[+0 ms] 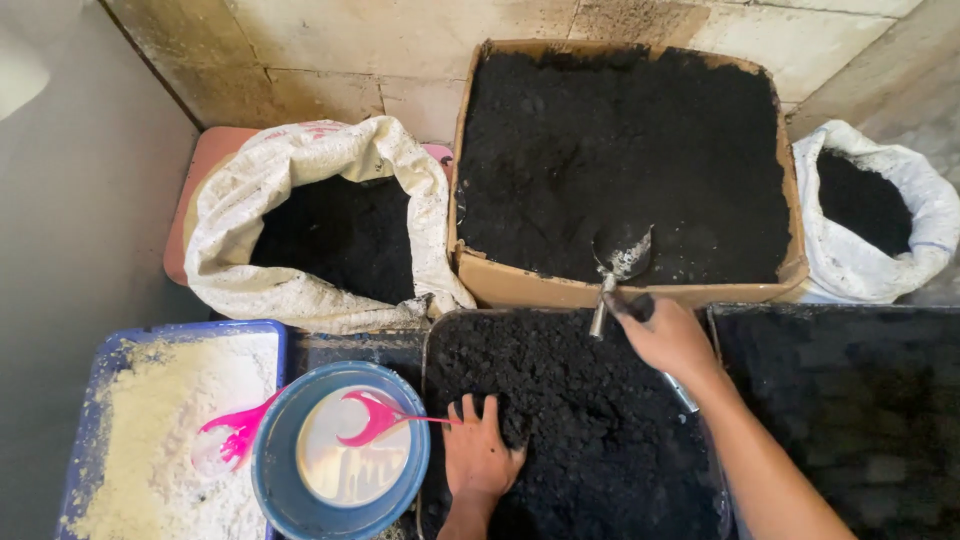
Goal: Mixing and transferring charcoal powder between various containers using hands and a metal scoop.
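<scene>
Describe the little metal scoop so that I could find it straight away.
Start at the big cardboard box of dark soil at top centre. At its near edge the right hand holds a small trowel, blade in the soil. It is the only shiny metal tool; the other scoops are pink plastic.

Soil containers ringed around my two hands

My left hand (480,455) lies on the soil in the tray (432,345) at 6 o'clock; my right hand (668,335) holds a scoop (622,262) over the cardboard box (520,285) of soil at 12. A sack (300,160) sits at 10, a second sack (860,265) at 2, another tray (850,400) at 4. At 8, a bucket (275,470) with a comb-like tool (375,420) across it stands right of a powder bin (100,370).
</scene>
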